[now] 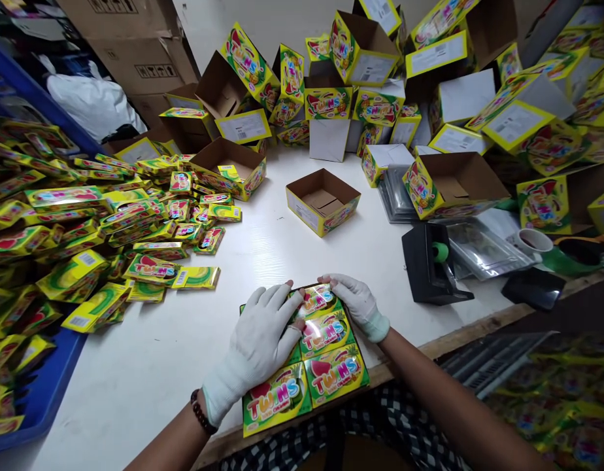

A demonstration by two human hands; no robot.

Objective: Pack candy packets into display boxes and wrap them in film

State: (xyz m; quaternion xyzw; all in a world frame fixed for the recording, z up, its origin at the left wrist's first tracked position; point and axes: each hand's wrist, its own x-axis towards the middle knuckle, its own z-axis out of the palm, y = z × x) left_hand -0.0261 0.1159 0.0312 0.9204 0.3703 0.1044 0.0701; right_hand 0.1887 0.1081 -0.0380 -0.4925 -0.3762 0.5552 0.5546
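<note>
Where the left grip (263,337) rests, boxes (326,335) lie beneath.

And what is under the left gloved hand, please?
The left hand rests on a block of TWINS boxes; their printed tops show to its right. What lies directly beneath the hand is covered.

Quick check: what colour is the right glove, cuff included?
The right glove is white, its cuff pale green; best seen in the head view.
</note>
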